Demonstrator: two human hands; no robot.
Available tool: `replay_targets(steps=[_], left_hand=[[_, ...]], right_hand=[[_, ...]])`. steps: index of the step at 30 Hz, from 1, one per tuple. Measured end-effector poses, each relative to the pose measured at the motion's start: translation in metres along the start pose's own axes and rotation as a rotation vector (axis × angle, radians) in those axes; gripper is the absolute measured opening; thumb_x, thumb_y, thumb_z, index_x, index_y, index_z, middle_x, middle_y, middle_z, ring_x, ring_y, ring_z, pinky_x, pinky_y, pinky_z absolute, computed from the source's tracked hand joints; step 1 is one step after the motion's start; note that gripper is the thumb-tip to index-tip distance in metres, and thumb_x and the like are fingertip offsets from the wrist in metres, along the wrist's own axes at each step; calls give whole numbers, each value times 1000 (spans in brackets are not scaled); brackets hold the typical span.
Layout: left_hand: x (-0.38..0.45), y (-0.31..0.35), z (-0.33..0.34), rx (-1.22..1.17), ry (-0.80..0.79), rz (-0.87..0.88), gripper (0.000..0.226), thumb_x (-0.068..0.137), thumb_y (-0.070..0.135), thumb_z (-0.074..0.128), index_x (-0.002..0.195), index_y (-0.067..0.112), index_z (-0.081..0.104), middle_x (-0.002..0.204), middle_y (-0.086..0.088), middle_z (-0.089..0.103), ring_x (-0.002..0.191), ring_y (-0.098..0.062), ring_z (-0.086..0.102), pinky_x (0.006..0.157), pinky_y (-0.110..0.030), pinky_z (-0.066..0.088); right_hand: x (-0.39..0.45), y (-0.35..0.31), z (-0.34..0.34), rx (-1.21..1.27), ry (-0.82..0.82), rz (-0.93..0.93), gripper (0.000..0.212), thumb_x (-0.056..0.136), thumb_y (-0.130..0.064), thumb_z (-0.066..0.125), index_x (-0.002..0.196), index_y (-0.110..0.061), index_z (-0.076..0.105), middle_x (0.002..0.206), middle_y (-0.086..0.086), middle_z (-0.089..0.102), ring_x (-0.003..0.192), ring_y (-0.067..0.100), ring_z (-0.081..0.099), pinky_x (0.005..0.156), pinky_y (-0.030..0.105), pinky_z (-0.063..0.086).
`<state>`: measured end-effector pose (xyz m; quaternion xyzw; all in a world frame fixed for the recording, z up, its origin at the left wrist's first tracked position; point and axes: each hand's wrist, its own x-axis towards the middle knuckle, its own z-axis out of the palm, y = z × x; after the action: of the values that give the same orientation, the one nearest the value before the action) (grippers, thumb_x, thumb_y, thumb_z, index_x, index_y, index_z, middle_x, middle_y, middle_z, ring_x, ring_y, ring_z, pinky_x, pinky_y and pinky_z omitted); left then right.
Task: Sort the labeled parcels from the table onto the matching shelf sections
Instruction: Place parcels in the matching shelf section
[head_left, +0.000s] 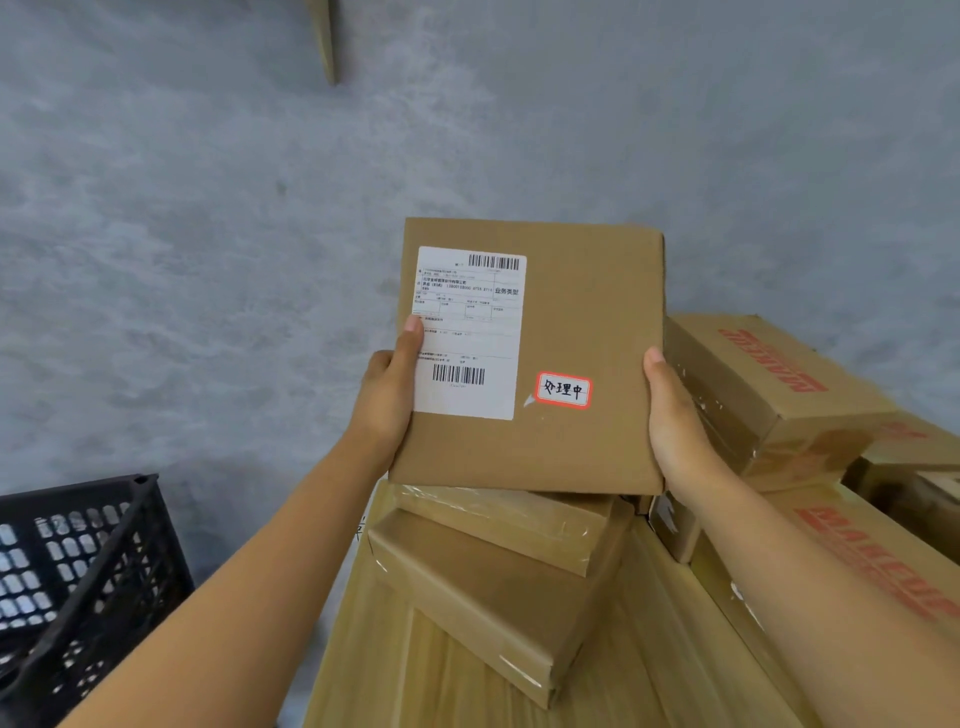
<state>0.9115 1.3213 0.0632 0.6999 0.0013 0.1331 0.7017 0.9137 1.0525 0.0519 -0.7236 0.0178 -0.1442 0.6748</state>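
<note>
Parcel (561, 322), brown carton, red-bordered sticker (563, 389): lifted above bench (363, 649), my left hand (387, 395) and right hand (675, 415) gripping opposite edges; reading step; matching shelf section next, none visible.

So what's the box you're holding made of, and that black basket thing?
The held box looks like plain brown cardboard: matte, with creased edges and paper stickers on it. The black basket looks like hard plastic, judging by its moulded lattice of holes and slight sheen, though the material can't be confirmed from here.
</note>
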Motion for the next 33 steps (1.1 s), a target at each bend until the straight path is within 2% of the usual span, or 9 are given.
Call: replay_targets(steps=[4,9,14,18,21,23,26,30,33], left_hand=[[-2,-2,0,-20,-18,17,96,62,94,49,125,23,62,121,-2,69,110,-22,68,100,-48,51],[-5,-6,-2,-17,-33,46,95,65,94,46,126,23,62,122,0,69,112,-21,67,101,-47,49],[-4,-6,-4,1,-41,49,91,69,92,42,127,24,61,121,1,70,111,-20,67,101,-46,49],[-4,-6,-4,9,-47,50,90,70,93,40,125,25,62,120,3,70,111,-19,67,101,-45,50],[-5,-8,-5,37,-36,59,91,69,93,38,124,24,62,117,2,71,108,-18,67,100,-45,51],[-5,-7,-6,42,-38,61,91,70,93,38,124,24,62,116,3,71,107,-17,68,99,-45,51],[-6,-6,-12,16,-76,68,82,70,92,39,118,32,67,114,6,73,106,-15,69,100,-44,51],[-14,-5,-19,-6,-219,73,58,76,89,39,101,49,74,108,11,75,101,-12,72,97,-44,52],[-29,8,-7,-60,-262,54,57,74,87,46,100,46,75,108,8,76,100,-13,73,97,-45,53]], right_hand=[[1,6,0,31,-16,-38,51,65,-88,42,91,-55,70,96,-20,75,85,0,71,78,32,51],[0,12,-1,31,-3,-33,52,65,-89,40,91,-55,70,96,-22,75,83,-3,71,76,31,50],[-3,8,1,-3,26,3,58,63,-90,38,93,-50,68,89,-20,75,86,7,72,74,32,51],[-8,9,1,-8,62,-24,51,69,-87,38,88,-52,69,87,-23,74,78,0,72,69,29,49],[-12,8,2,-19,76,-43,56,67,-88,37,92,-51,70,93,-21,75,82,-1,71,72,29,49],[-15,4,3,-32,81,-27,62,65,-89,36,98,-48,69,94,-19,75,88,5,72,75,31,51],[-23,-3,5,-71,119,-36,72,66,-88,37,111,-41,67,100,-15,74,97,8,69,84,35,51],[-49,-10,-1,-159,187,-139,59,74,-84,35,109,-42,57,92,-21,68,89,-3,64,70,25,45],[-69,-16,-21,-146,206,-156,66,78,-80,35,122,-36,58,107,-14,69,101,7,66,83,32,50]])
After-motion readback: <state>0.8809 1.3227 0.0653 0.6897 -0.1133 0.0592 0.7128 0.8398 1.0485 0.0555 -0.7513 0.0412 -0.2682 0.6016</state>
